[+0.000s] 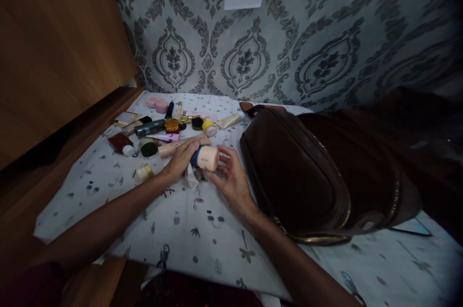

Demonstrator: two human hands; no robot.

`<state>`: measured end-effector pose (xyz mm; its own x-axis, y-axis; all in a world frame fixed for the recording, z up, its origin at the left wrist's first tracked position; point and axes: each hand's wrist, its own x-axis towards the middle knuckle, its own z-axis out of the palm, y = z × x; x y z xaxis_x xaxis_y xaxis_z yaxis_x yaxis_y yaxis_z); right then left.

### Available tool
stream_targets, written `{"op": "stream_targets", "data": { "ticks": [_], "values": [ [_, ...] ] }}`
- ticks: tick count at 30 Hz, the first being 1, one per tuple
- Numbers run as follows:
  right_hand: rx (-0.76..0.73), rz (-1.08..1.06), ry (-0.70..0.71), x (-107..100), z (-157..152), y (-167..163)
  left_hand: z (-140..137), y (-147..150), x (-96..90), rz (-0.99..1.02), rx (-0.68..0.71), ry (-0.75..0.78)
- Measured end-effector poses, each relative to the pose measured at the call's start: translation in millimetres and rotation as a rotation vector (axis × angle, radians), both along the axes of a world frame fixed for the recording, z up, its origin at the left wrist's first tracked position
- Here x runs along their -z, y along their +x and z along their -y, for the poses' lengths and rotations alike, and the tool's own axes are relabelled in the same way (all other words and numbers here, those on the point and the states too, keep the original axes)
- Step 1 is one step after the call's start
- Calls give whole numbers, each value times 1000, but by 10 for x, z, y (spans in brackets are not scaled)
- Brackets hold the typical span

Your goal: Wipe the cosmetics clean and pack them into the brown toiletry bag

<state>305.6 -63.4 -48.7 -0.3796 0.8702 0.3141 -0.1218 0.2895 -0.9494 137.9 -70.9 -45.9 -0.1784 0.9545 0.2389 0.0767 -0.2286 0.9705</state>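
Observation:
A peach-coloured bottle with a dark blue cap [208, 158] lies sideways above the cloth. My left hand [182, 158] is closed round its capped end. Near the other end, my right hand [231, 177] has its fingers apart and loosely curved; whether its fingertips touch the bottle I cannot tell. A crumpled white tissue [191, 179] shows just below my left hand, and what grips it is hidden. Behind the left hand lies a long beige tube [167, 151]. A small jar with a gold lid [143, 172] rests beside my left forearm.
Several cosmetics lie at the back left, among them a dark green bottle [149, 127], a red bottle [121, 144] and a cream tube [230, 120]. A large brown bag [289, 167] stands at the right. A wooden cabinet [61, 51] borders the left; patterned wallpaper [246, 56] rises behind.

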Motion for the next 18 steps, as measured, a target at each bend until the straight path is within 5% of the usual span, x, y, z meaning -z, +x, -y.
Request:
{"op": "stream_targets", "data": {
  "ticks": [5,18],
  "values": [
    [-63,-15,-179,12,-13,-18,10,-7,-17,-74,-42,-18],
    [35,126,-153,69,-32,38,49,-17,-54,-187,35,16]
  ]
}}
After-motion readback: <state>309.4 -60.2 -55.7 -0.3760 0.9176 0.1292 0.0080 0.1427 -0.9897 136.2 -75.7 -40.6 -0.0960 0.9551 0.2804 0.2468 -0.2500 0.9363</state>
